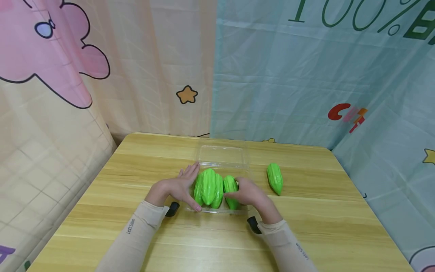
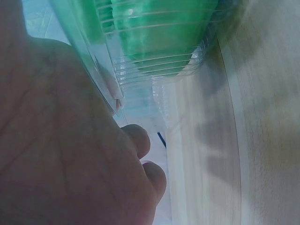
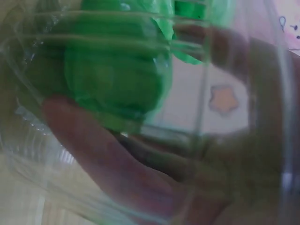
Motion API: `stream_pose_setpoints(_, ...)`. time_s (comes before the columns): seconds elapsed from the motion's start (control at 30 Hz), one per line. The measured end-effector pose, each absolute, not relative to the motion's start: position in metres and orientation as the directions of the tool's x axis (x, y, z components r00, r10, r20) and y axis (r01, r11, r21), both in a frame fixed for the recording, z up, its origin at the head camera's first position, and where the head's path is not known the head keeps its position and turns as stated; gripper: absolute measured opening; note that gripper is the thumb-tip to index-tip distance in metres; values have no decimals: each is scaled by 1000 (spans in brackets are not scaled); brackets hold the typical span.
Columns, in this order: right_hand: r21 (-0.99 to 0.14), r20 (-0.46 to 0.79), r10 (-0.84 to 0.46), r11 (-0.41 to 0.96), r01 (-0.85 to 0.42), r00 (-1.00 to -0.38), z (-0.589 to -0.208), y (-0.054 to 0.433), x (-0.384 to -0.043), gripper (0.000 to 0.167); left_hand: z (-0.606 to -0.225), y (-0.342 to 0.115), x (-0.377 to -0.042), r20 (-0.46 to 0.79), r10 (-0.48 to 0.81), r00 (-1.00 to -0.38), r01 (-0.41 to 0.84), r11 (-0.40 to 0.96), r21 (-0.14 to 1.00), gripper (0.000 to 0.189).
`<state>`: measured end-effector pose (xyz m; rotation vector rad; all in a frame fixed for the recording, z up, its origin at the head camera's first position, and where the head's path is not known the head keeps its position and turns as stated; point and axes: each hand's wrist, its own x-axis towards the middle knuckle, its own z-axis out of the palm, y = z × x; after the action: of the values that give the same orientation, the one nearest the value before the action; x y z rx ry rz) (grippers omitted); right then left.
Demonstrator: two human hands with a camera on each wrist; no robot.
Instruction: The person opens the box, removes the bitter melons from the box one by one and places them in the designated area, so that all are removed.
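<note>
A clear plastic box [image 1: 217,211] stands on the table, its hinged lid [image 1: 221,155] laid back behind it. Several green ridged star fruit [image 1: 209,187] lie side by side in its left part. My right hand [image 1: 250,193] reaches into the right part and grips another star fruit [image 1: 231,192] between thumb and fingers. Through the box wall, the right wrist view shows that star fruit [image 3: 119,70] with the thumb beside it. My left hand [image 1: 181,186], fingers spread, rests along the left rim. In the left wrist view its palm [image 2: 61,131] lies against the box edge [image 2: 101,84].
One more star fruit [image 1: 274,179] lies on the wooden table [image 1: 142,162], right of the box. Printed curtains [image 1: 163,68] hang behind the table and at both sides. Black wrist straps [image 1: 172,209] show at both sleeves.
</note>
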<state>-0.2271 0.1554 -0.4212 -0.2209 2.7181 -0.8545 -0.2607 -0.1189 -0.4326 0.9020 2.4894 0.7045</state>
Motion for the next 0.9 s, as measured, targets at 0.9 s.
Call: stream_pose_setpoints(0.9,-679,-150,-246,729,-81,-958,-415,166,-229,79,-432,-119,-259,-203,663,-720,451,670,590,151)
